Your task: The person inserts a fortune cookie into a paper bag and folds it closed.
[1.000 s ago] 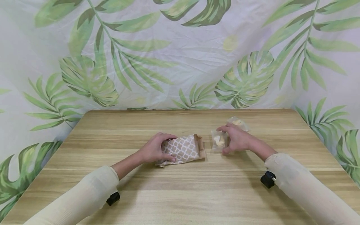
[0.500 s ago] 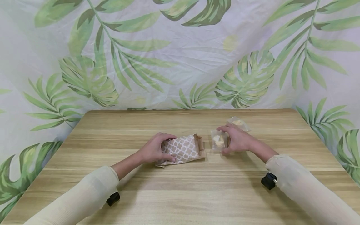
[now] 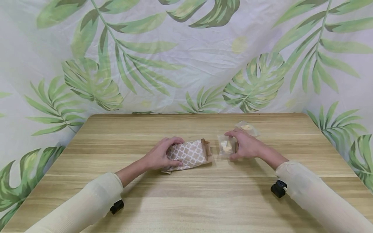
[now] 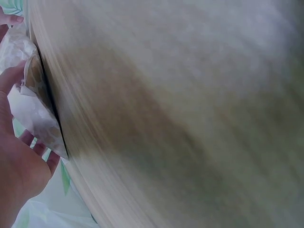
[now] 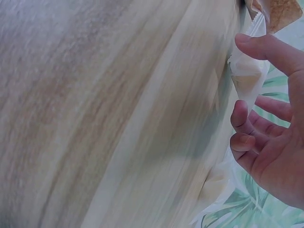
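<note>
A brown paper bag point(image 3: 190, 153) with a white lattice print lies on its side on the table, its folded mouth toward the right. Around its left end my left hand point(image 3: 159, 155) grips it, thumb on the near side and fingers on the far side. My right hand point(image 3: 247, 146) holds a small clear packet point(image 3: 225, 145) by its edges, thumb at the near edge. Something pale yellow is inside the packet; its kind is unclear. A narrow gap separates packet and bag mouth. In the right wrist view the packet point(image 5: 247, 78) sits between thumb and fingers.
Another clear packet point(image 3: 247, 127) with pale yellow contents lies just behind the right hand. The wooden table point(image 3: 186, 207) reaches back to a leaf-print cloth point(image 3: 198, 71). Black wrist cameras hang under both sleeves.
The packet in my right hand has shifted slightly left, closer to the bag's mouth. My left hand and the bag have stayed nearly still.
</note>
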A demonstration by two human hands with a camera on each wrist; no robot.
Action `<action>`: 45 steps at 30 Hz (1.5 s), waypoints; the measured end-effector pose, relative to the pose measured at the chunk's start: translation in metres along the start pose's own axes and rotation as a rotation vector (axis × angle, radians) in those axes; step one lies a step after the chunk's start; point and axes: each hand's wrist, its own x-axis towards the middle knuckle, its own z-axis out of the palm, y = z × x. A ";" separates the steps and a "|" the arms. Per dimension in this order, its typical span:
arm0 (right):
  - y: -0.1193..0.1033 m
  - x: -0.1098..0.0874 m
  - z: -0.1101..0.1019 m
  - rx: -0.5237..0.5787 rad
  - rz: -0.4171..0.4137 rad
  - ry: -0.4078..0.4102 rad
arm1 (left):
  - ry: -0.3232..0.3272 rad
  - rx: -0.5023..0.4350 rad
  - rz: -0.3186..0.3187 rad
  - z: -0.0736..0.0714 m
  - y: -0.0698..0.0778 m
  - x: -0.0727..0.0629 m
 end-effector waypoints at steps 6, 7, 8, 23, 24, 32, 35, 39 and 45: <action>-0.002 0.000 0.000 0.002 0.005 -0.002 | 0.008 0.018 0.033 0.001 -0.002 0.000; -0.002 0.000 0.000 0.009 0.005 -0.004 | 0.007 0.019 0.033 0.001 -0.002 0.000; -0.002 -0.001 0.000 0.017 0.006 -0.005 | 0.006 0.019 0.033 0.001 -0.002 0.000; -0.007 -0.001 0.001 0.074 -0.005 0.011 | 0.011 0.028 0.038 0.001 -0.001 -0.002; -0.007 -0.001 0.001 0.074 -0.008 0.013 | 0.010 0.027 0.035 0.001 -0.001 -0.002; -0.011 -0.001 -0.001 0.098 -0.018 0.018 | 0.012 0.007 0.024 0.000 0.001 -0.002; -0.014 -0.001 -0.002 0.098 -0.021 0.021 | 0.016 0.002 0.026 0.000 0.001 -0.002; -0.017 -0.001 -0.003 0.109 -0.024 0.023 | 0.016 0.003 0.027 0.000 0.001 -0.002; -0.018 -0.002 -0.003 0.113 -0.038 0.026 | 0.012 0.004 0.021 0.000 0.002 -0.003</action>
